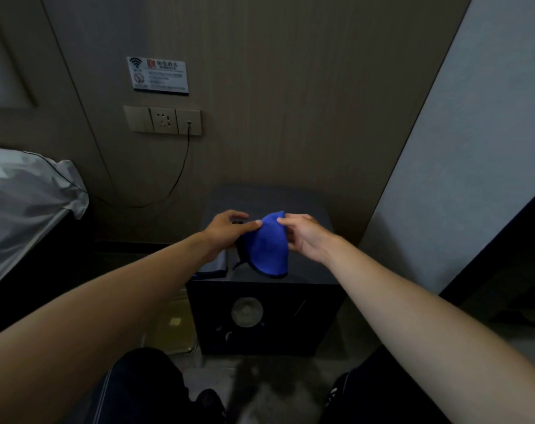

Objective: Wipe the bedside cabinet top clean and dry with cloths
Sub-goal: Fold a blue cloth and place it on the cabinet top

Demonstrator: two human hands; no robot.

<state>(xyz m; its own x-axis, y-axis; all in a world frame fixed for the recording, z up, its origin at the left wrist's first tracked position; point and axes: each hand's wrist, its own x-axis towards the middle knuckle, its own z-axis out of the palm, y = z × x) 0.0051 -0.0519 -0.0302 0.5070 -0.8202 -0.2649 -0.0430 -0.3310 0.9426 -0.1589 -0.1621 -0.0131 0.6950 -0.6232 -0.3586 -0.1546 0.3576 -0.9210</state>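
I have the blue cloth (pixel 267 243) pinched at its top by both hands, left hand (pixel 226 229) and right hand (pixel 303 237), hanging above the bedside cabinet top (pixel 309 255). I'd fold it into a flat pad, then press down and wipe in overlapping strokes.

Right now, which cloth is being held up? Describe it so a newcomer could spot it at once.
Find the dark, boxy bedside cabinet against the brown wall, below the socket panel. Above its top, the left hand and right hand pinch the upper corners of a bright blue cloth with dark edging. The grey folded cloth lying at the front left corner is duller and untouched.
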